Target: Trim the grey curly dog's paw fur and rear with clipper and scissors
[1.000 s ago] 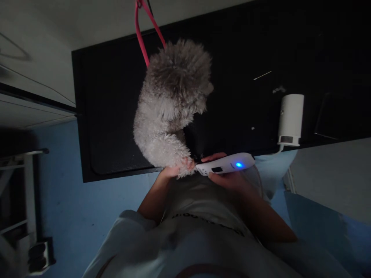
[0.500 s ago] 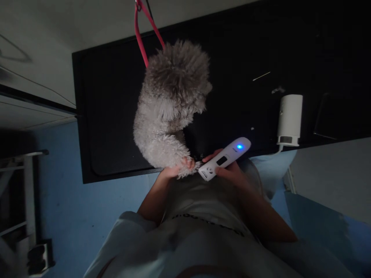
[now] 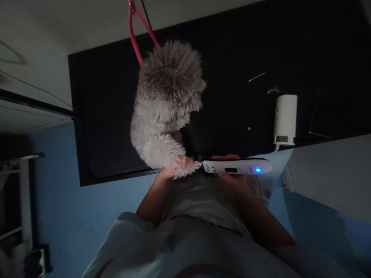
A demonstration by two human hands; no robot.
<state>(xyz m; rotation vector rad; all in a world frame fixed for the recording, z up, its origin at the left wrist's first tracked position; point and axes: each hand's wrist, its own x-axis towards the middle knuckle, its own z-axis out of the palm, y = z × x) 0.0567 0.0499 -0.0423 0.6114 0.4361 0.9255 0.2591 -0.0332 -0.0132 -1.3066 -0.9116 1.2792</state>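
Observation:
A fluffy grey-and-cream dog is on the black table, facing right. My left hand is closed around the end of one of its legs, and the paw sticks out to the right at the table's near edge. In my right hand is a white pet hair clipper with a lit blue light. The clipper lies nearly level, its head end close to the paw. Whether it touches the fur I cannot tell.
A pink loop leash runs up from the dog's neck. On the table's right stand a white cylindrical device with a cord, a cotton swab and small fur tufts. A dark flat object lies farther right.
The clipper has turned from slanting up to the right to almost level, its lit end dropping. My left hand keeps its grip on the leg. The whole view has shifted slightly.

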